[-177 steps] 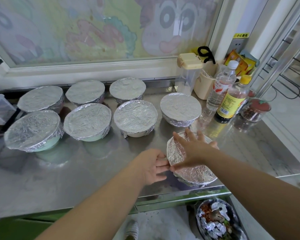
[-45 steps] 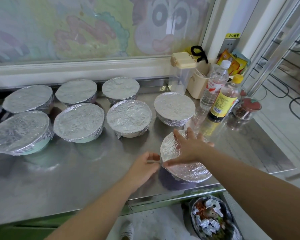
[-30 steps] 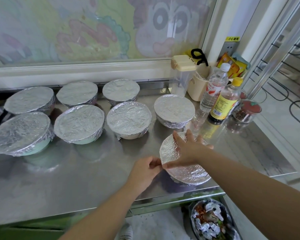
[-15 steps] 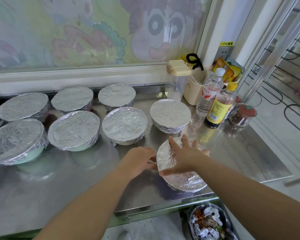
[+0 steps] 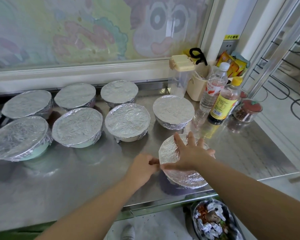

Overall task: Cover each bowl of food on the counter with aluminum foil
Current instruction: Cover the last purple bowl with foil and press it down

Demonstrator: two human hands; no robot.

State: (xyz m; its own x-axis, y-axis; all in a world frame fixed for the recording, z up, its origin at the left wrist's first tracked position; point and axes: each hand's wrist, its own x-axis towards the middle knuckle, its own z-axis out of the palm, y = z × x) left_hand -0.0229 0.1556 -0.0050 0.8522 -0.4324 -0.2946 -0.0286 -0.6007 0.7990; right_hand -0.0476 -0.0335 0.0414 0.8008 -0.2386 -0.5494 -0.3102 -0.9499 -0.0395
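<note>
A foil-covered bowl (image 5: 170, 153) stands near the front edge of the steel counter (image 5: 76, 179). My right hand (image 5: 189, 153) lies flat on its foil top with the fingers spread. My left hand (image 5: 143, 168) is at the bowl's left rim, its fingers curled and pinching the foil edge there. Several more bowls wrapped in foil stand behind and to the left, among them one (image 5: 173, 111) right behind, one (image 5: 127, 121) in the middle and one (image 5: 18, 137) at the far left.
At the back right stand a water bottle (image 5: 213, 87), a yellow-labelled sauce bottle (image 5: 222, 103), a clear container (image 5: 179, 78), a beige holder (image 5: 196, 85) and a small jar (image 5: 246, 110). Below the counter's front edge a bin (image 5: 213, 222) holds scraps and crumpled foil.
My left hand has moved from open beside the bowl to pinching the foil at its left rim. My right hand has stayed flat on top. The view has shifted slightly.
</note>
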